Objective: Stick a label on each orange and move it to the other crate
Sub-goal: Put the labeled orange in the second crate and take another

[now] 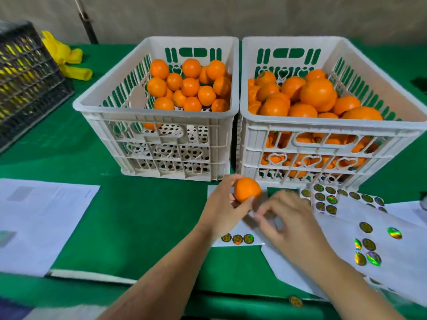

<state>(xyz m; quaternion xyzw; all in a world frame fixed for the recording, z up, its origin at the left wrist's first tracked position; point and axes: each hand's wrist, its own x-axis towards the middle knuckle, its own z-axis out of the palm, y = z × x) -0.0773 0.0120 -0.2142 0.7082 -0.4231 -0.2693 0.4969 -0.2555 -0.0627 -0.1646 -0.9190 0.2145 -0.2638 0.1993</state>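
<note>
My left hand (223, 204) grips one orange (246, 188) just above the table, in front of the gap between two white crates. My right hand (286, 218) hovers just right of it, blurred, with thumb and fingers pinched near the orange's lower side; whether a label sits between them is unclear. The left crate (152, 112) holds a shallow pile of oranges (189, 86) toward its back. The right crate (323, 128) is heaped with oranges (316, 93). Sheets of round holographic labels (367, 243) lie to the right, and a strip of three labels (237, 239) lies under my left wrist.
White papers (39, 222) lie on the green cloth at the left. A dark crate (25, 77) stands at the far left with yellow gloves (67, 58) beside it. One loose label (296, 301) sticks to the table's front edge.
</note>
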